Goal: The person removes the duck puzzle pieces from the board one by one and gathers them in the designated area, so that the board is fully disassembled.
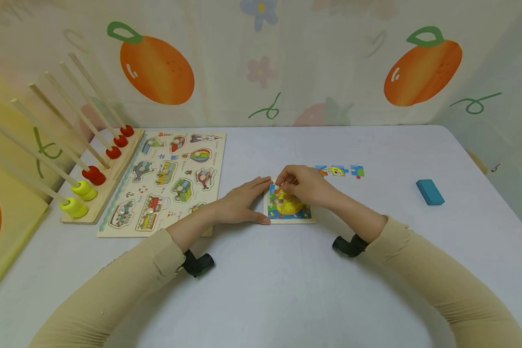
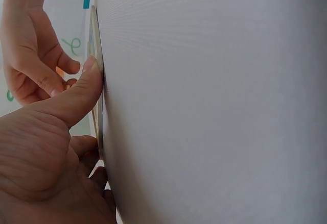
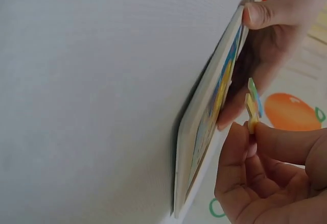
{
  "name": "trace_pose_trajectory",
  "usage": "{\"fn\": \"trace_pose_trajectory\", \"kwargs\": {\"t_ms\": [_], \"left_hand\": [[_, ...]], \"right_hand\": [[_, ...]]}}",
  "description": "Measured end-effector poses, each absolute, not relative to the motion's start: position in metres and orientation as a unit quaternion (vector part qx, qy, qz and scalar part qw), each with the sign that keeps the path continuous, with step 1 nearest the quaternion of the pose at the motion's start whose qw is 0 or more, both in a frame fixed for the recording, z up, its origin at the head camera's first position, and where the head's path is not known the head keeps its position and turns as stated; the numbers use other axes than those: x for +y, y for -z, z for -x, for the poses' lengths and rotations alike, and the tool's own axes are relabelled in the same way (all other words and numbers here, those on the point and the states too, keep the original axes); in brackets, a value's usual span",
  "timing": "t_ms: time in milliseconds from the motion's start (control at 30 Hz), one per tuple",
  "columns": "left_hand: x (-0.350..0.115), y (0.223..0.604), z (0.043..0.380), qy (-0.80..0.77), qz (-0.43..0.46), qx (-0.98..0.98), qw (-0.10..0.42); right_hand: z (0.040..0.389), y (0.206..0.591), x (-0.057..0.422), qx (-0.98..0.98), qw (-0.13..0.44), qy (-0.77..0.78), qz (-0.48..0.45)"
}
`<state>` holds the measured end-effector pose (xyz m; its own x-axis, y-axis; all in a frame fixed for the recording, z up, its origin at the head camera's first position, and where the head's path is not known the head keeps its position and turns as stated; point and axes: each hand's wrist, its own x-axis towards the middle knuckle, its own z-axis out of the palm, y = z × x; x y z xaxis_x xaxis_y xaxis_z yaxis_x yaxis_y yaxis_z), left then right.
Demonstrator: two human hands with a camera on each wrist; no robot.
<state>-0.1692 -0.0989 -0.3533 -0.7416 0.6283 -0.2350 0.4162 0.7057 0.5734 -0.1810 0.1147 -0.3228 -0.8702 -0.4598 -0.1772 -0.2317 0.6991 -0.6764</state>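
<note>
A small wooden jigsaw board (image 1: 292, 221) with a yellow and blue picture lies in the middle of the table. My left hand (image 1: 239, 202) rests at its left side, fingers extended toward the far left corner. In the right wrist view the thumb of that left hand (image 3: 278, 22) touches the board's near corner. My right hand (image 1: 306, 184) is above the board and pinches a small puzzle piece (image 3: 252, 106) between thumb and forefinger, tilted on edge and apart from the board. Beyond the right hand lie several loose puzzle pieces (image 1: 338, 170) in a row.
At the left stands a wooden peg rack (image 1: 102, 183) with tall rods and red and yellow beads. Beside it lies a larger vehicle picture board (image 1: 156, 186), close to my left forearm. A teal block (image 1: 429, 192) sits at the right.
</note>
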Motion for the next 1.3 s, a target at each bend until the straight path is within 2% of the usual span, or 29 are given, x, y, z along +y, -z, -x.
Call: {"fn": "trace_pose_trajectory", "kwargs": {"t_ms": [1033,1300], "left_hand": [[-0.098,0.354,0.167,-0.243,-0.282,0.904,0.210],[-0.097,0.354,0.168,-0.240,-0.281,0.905,0.211]], "right_hand": [[0.198,0.303,0.175,0.911,0.150,0.366,0.117],[0.201,0.308,0.193,0.912,0.151,0.368,0.104]]}}
